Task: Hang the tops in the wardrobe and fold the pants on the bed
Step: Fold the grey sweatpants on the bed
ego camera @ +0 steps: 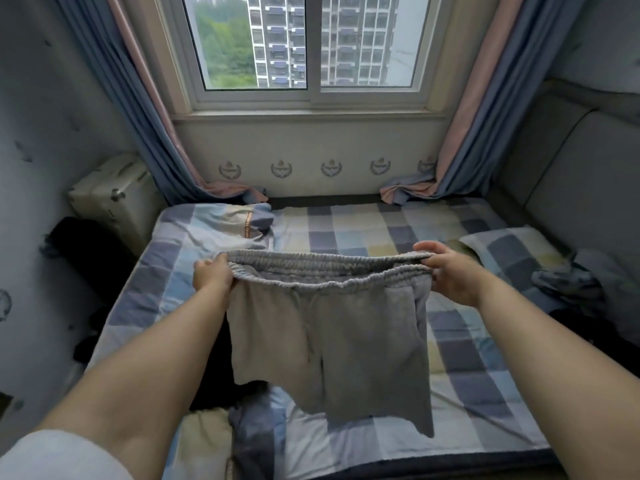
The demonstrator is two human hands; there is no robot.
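A bed [460, 368] covered in a checked sheet of blue, grey, cream and pale yellow squares fills the lower middle of the view, running from the near edge up to a wall under a window [304, 46]. Blue and pink curtains [138, 109] hang at both sides of the window, their ends bunched on the far corners of the bed. A padded grey headboard [571, 188] stands along the right side, with a checked pillow [512, 251] lying against it and a crumpled grey-blue garment [568, 282] just beside the pillow at the bed's right edge. A cream suitcase [110, 199] stands on the left, off the far left corner of the bed. A folded checked quilt [221, 226] lies at the far left of the bed. A pair of grey shorts [325, 341] is held up above the middle of the bed, waistband stretched level and the legs hanging down, the right leg lower. A dark garment [214, 382] lies on the bed behind the shorts' left edge. The left hand [212, 276] grips the left end of the elastic waistband, fingers curled round it; the right hand [446, 275] pinches the right end between thumb and fingers.
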